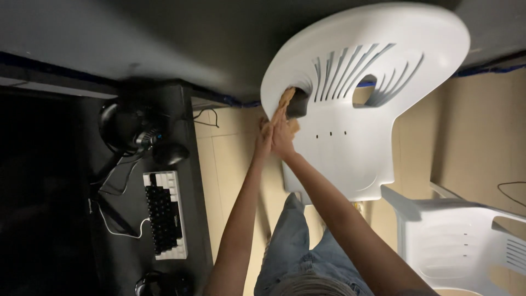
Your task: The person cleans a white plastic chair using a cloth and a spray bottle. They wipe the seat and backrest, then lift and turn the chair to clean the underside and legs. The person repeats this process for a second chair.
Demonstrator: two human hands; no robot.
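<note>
Both arms stretch out to a white plastic chair (pixel 350 109), where the left hand (pixel 265 137) and right hand (pixel 283 134) meet at the edge of its slatted back. The right hand's grip is clenched on a tan cloth (pixel 287 98) pressed to the back's left edge; the left hand's grip cannot be told. Only that edge is under the cloth; the seat and slats lie untouched. A second white chair (pixel 466 235) stands near right; a keyboard (pixel 165 214) and mouse (pixel 170 154) rest on the dark tabletop (pixel 189 181) at left.
</note>
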